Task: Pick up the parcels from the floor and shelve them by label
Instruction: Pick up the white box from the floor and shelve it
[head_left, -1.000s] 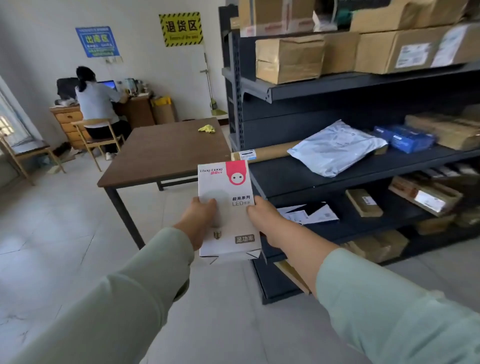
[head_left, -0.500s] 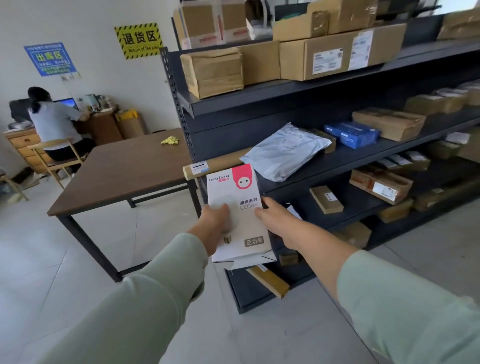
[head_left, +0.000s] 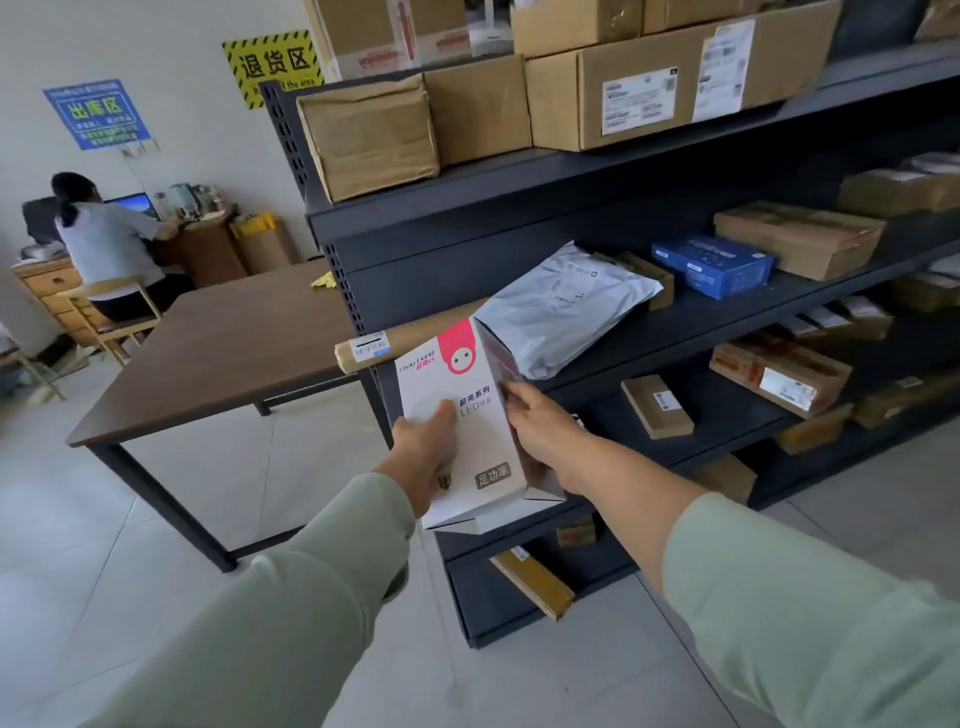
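Note:
I hold a white LED bulb box (head_left: 470, 415) with a pink top corner in front of the dark metal shelf unit (head_left: 519, 208). My left hand (head_left: 426, 457) grips its left edge, thumb on the front face. My right hand (head_left: 540, 431) grips its right edge, fingers curled round the side. The box is tilted, top leaning right toward the second shelf level. Its bottom flap hangs open.
A grey mailer bag (head_left: 566, 306), a kraft tube (head_left: 410, 338), a blue box (head_left: 711, 265) and several cardboard parcels lie on the shelves. A brown table (head_left: 208, 353) stands to the left. A person (head_left: 104, 244) sits at a desk far left.
The view has moved closer to the shelf and turned right. The box has tilted to the right and now shows its side face; both hands keep hold of it.

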